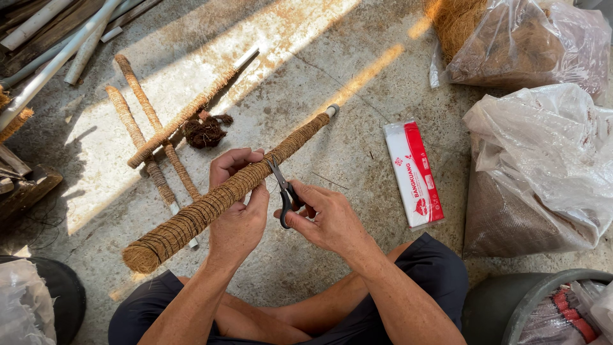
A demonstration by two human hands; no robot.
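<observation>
The left hand [237, 204] is curled tight around a coir-wrapped pole [223, 195], fingers over the top and thumb under, gripping it near its middle so it slants above the concrete floor [319, 76] from the person's left knee up toward the floor's centre, where a white pipe end pokes out. The right hand [325, 217] is closed through the loops of black-handled scissors [284, 191], whose blades point up and touch the pole's binding just beside the left fingers. Open floor lies beyond the pole's far tip and between it and a red-and-white packet [415, 172] lying flat to the right. Along the floor's right edge, 2 plastic sacks of brown fibre [543, 172] crowd close. To the left, 3 more wrapped poles [153, 128] lie crossed beside a dark twine tangle [205, 131], with bare white pipes [57, 45] at the far left corner. A dark bucket [504, 300] stands by the right knee.
</observation>
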